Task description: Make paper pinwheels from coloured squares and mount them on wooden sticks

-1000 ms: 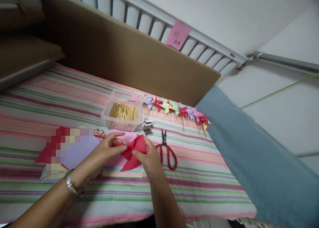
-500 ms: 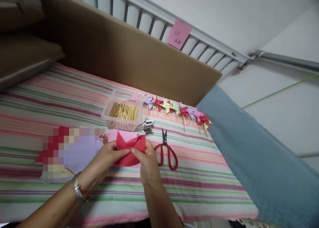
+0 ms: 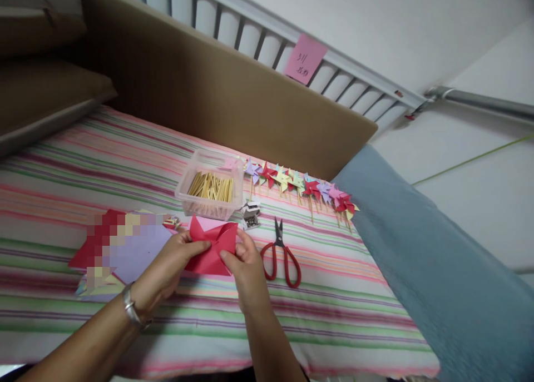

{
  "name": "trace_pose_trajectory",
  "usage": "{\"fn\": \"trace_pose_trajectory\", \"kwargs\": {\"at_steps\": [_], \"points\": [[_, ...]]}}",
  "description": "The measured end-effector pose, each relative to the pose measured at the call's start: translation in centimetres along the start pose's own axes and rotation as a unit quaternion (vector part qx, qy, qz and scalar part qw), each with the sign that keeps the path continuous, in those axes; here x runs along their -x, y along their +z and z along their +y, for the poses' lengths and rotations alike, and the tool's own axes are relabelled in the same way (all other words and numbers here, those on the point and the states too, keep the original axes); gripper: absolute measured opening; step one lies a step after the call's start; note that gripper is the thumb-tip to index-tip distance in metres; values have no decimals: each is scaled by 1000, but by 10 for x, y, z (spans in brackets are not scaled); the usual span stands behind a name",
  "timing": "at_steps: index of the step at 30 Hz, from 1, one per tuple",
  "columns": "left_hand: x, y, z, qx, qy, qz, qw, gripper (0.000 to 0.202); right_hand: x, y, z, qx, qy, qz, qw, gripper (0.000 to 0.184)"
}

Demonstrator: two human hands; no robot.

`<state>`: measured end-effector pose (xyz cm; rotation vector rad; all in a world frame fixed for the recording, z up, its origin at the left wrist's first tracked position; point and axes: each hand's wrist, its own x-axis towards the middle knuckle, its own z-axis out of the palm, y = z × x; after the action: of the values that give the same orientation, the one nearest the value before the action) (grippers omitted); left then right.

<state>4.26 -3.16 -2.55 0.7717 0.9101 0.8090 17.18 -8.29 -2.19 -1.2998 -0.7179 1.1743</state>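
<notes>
A red paper square [image 3: 211,259], cut into flaps, is held between my two hands above a pink sheet. My left hand [image 3: 180,257] grips its left side, the thumb pressing a folded flap near the centre. On the right edge, my right hand [image 3: 246,262] pinches the paper between thumb and fingers. Beside my right hand lie scissors [image 3: 280,254] with red handles, blades pointing away. Just beyond the paper is a small open box of metal pins [image 3: 251,218]. To the left of my left hand lies a stack of coloured paper [image 3: 137,251], partly blurred by pixels.
A clear plastic box [image 3: 194,201] holds many wooden sticks. Several finished paper pinwheels [image 3: 311,187] lie in a row along the back right. A cardboard panel [image 3: 233,98] stands behind the striped cloth [image 3: 334,315]. Cardboard boxes [image 3: 45,93] are at the far left.
My right thumb has moved away from the centre towards the paper's right edge. The lower part of the red paper now lies flatter. The view has shifted slightly.
</notes>
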Motion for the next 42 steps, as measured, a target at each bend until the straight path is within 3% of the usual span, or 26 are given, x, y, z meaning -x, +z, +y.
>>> {"fn": "trace_pose_trajectory", "kwargs": {"at_steps": [5, 10, 12, 15, 27, 36, 42], "points": [[0, -9, 16, -1, -7, 9, 1000, 7, 2, -4, 3, 209, -124, 15, 970, 55], [1, -18, 24, 18, 9, -22, 1000, 6, 9, -8, 4, 359, -293, -12, 886, 45], [1, -22, 25, 17, 5, -23, 1000, 5, 11, -9, 3, 386, -324, -32, 863, 38], [0, -26, 27, 11, -2, -12, 1000, 9, 12, -9, 3, 395, -340, -68, 851, 29], [4, -20, 31, -23, -34, -3, 999, 20, 11, -7, 1, 349, -268, -97, 893, 13], [1, -18, 26, -35, -20, -7, 999, 19, 11, -5, -2, 357, -245, -102, 896, 10], [0, -15, 18, -55, -26, -4, 998, 17, 10, -2, -1, 349, -225, -63, 907, 5]]}}
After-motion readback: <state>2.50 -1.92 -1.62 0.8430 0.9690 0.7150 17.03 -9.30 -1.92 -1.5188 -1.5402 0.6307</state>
